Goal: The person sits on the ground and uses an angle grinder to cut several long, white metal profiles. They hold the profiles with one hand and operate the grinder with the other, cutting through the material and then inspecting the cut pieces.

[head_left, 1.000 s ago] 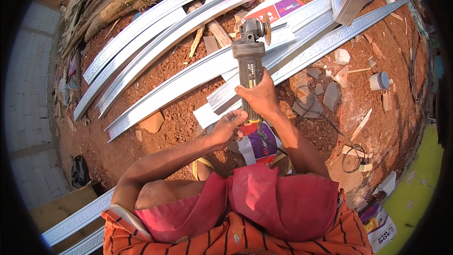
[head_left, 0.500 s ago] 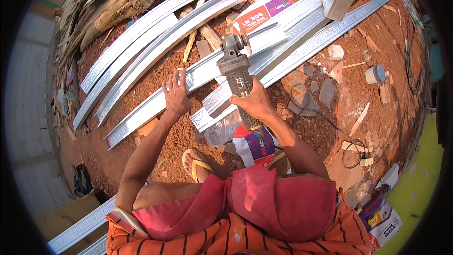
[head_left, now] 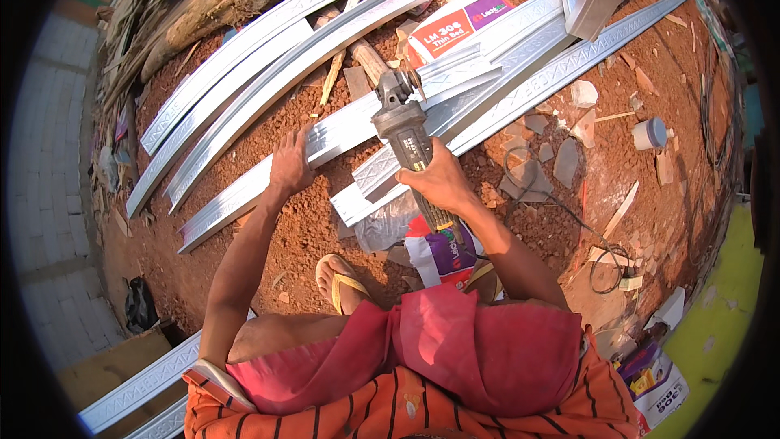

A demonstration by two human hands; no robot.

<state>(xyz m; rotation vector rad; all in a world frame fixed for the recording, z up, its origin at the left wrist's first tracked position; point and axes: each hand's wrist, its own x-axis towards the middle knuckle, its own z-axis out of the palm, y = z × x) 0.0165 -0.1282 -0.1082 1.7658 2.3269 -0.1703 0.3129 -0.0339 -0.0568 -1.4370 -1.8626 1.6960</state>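
Above the red soil (head_left: 299, 237), an angle grinder (head_left: 410, 142) in the right hand (head_left: 441, 179)

The right fingers wrap its dark body, which bears small markings too blurred to read; the left hand (head_left: 291, 167) lies on a silvery metal channel (head_left: 227, 207), fingers close together, though whether they grip it I cannot tell; beyond the grinder lies a red, white and purple printed bag (head_left: 447, 31); a similar bag (head_left: 449, 254) lies between the feet (head_left: 326, 278).

Weathered log (head_left: 213, 26), black plastic bag (head_left: 140, 306)

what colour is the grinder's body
The grinder's body is mostly dark grey, in the head view.
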